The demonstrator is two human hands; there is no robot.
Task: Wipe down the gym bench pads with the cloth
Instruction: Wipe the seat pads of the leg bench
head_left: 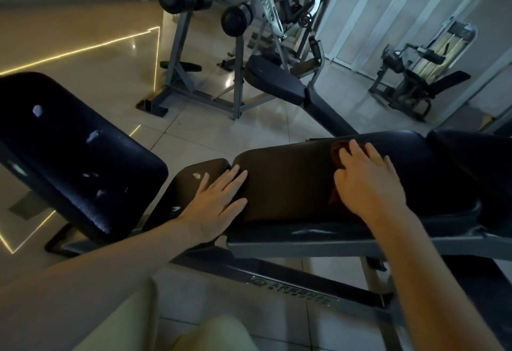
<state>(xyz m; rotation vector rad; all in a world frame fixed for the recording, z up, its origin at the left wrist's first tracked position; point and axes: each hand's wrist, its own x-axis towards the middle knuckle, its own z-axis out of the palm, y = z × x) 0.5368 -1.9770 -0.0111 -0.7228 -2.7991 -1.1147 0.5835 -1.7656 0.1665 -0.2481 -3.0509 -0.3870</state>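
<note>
Room: a dim gym with a pale tiled floor [194, 134]; grey machines [235, 45] stood far behind the bench.
Hard to see: the cloth [335, 153], dark reddish-brown, lay on the long pad [285, 184] and was almost wholly covered by the right hand [368, 181]. Only a fringe by the fingertips and a fold by the thumb showed, blending into the dark vinyl.
Cut off: the long pad's right end faded into shadow. The lettering on the frame [293, 285] was too blurred to read.
Left hand: the left hand [219, 203] lay flat, palm down, fingers straight and slightly spread, across the gap between the seat pad [194, 176] and the long pad, holding nothing.
Right hand: palm down, fingers bent and fanned, clutching the cloth against the pad's far half.
Edges and room: bare pad stretched between the two hands. The near edge lay just below both wrists. A torn pad [83, 156] rose at the left, apart from the seat pad.
</note>
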